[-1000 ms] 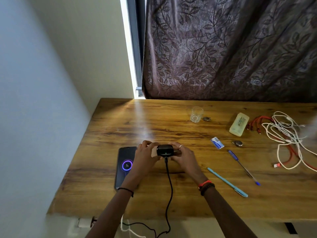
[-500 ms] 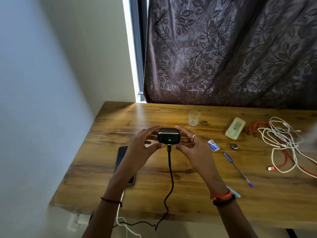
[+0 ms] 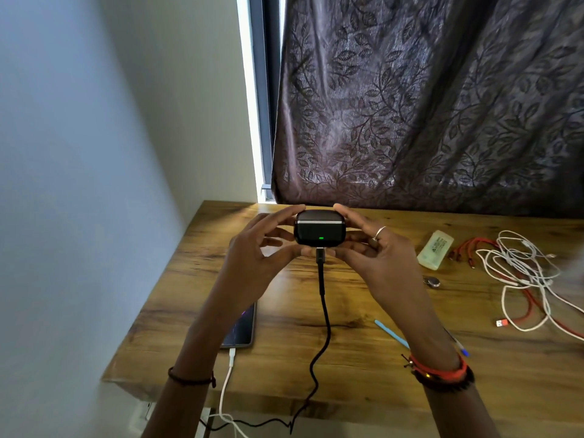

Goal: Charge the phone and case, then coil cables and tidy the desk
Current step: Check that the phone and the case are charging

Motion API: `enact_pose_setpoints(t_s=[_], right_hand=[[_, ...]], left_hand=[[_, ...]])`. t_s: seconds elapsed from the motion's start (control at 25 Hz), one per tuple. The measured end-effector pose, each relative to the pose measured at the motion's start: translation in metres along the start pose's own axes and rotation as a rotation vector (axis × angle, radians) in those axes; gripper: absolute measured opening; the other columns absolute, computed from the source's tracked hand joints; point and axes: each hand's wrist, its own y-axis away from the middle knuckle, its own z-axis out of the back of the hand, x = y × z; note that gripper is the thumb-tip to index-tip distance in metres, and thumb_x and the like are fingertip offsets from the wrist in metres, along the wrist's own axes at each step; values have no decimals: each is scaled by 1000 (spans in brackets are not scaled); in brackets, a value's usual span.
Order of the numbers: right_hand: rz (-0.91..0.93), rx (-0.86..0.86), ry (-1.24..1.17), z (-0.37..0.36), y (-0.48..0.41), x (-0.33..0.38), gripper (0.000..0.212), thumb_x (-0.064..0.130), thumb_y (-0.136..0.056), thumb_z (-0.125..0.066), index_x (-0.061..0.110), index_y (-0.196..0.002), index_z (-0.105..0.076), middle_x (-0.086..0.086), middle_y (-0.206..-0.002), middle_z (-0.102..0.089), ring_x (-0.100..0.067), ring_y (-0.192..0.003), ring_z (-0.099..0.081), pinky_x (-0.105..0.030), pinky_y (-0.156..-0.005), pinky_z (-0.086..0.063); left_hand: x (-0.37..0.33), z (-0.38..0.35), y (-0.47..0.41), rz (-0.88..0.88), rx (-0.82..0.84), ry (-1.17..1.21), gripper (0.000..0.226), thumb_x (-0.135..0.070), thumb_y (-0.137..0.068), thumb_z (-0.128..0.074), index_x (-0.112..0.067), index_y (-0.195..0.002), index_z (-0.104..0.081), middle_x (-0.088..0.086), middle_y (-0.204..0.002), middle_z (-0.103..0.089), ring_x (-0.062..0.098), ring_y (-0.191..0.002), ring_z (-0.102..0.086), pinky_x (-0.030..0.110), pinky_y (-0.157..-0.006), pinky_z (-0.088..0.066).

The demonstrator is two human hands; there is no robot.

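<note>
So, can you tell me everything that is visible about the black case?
The case is a small black box with rounded corners, glossy like plastic, with a silver band under its closed lid. A green light glows on its front. A black cable is plugged into its underside and hangs past the desk edge. The left hand and right hand pinch it from either side, level, above the desk.

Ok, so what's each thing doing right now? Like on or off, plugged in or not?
Case, lid shut, green light on, pinched between left hand and right hand.
Black cable, plugged into the case.
Phone, flat on the desk, screen lit, white cable plugged in.
Loose cables, tangled, not coiled.
Curtain, drawn.
</note>
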Motion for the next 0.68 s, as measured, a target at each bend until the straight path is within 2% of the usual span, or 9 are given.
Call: enact_pose_setpoints(t_s=[0.16,0.28,0.56,0.68], right_hand=[[49,-3,-12,3,-1,14,62,4,-75,-73,35,-125,-54,0,-114,-65,-3,-101,-64,-18,-91,-50],[76,-14,-30,5,-2,21,63,1,-74,-72,32,-126,-53,2,-113,-64,-2,-100,-64,-15,-90,-49],[85,-21,-4,7,-5,20,62,4,-74,-73,30,-127,-53,2,-114,-64,-1,-100,-64,-13,-90,-48],[87,-14,7,7,-6,18,62,3,-75,-72,31,-127,-52,7,-111,-63,2,-98,-63,-11,-88,-48]], left_hand=[[-13,6,-1,-78,-28,-25,56,-31,-71,-70,-34,-124,-51,-18,-109,-58,-2,-91,-62,11,-83,-49],[-18,10,-4,-125,-35,-62,57,-33,-72,-67,-34,-125,-47,-22,-107,-55,-8,-92,-59,6,-82,-46],[-14,8,-9,-145,-33,-73,55,-36,-73,-66,-34,-125,-47,-21,-109,-55,-8,-92,-59,5,-80,-46],[-9,6,-11,-152,-34,-79,58,-42,-73,-72,-36,-125,-47,-20,-109,-56,-7,-92,-60,6,-80,-47]])
